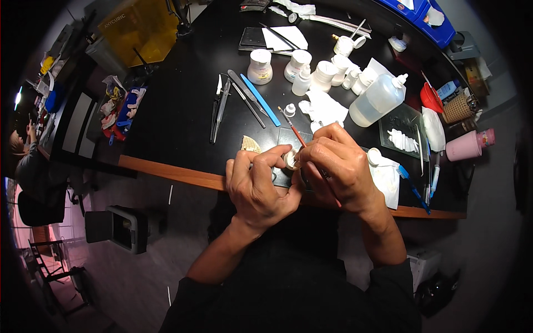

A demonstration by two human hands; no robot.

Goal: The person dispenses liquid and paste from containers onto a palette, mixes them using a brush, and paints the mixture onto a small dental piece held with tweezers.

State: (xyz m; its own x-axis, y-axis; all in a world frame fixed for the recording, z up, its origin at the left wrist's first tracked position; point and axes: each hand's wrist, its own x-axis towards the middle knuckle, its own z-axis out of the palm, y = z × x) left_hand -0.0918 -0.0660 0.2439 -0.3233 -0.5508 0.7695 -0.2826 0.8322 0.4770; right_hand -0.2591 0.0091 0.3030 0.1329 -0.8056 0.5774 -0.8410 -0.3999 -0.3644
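My left hand (256, 190) is closed near the table's front edge, thumb and forefinger around a small round white piece (290, 160). Fingers partly cover that piece, so its exact kind is unclear. In my right hand (341, 166) is a thin brush with a reddish handle (297, 134), its bristles pointing up and away from me. The right fingertips meet the white piece beside the left thumb. Under both hands lies a glass slab (286, 135). A beige perforated piece (251, 144) rests just beyond the left fingers.
Tweezers (222, 108) and a blue-handled tool (260, 100) lie to the left. Several white jars (260, 66) and a large squeeze bottle (377, 101) stand beyond the hands. Crumpled tissue (325, 108), a blue toothbrush (413, 188) and a pink cup (463, 146) are farther right.
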